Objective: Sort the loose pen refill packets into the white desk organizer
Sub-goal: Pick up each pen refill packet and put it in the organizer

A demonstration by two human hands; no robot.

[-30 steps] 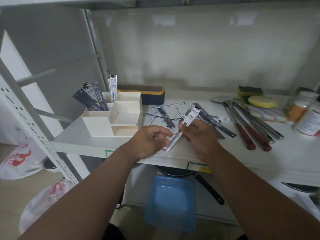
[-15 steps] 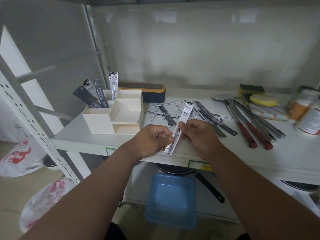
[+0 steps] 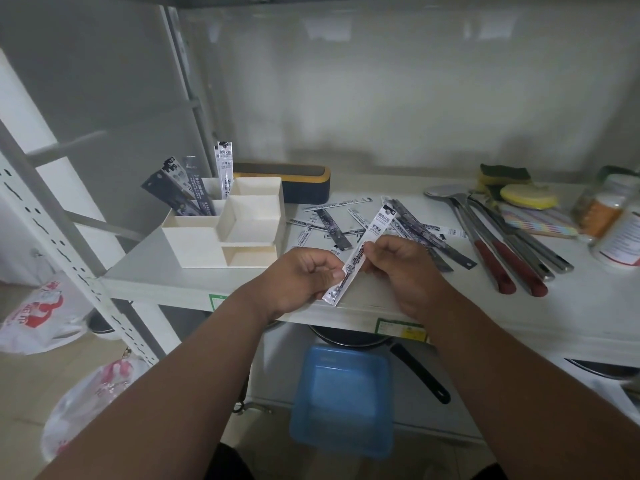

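A long white refill packet is held tilted over the shelf's front edge, its top end pointing up and right. My left hand pinches its lower part and my right hand grips its middle. The white desk organizer stands on the left of the shelf. Dark packets lean in its back left compartment and a white one stands upright behind them. Several loose packets lie scattered on the shelf behind my hands.
Red-handled utensils and a ladle lie at the right, with sponges and bottles beyond. A black and yellow case sits behind the organizer. Below the shelf are a blue tub and a pan; plastic bags lie on the floor at left.
The packet has been lifted slightly and turned more upright between both hands. My hands stay close together above the shelf's front edge.
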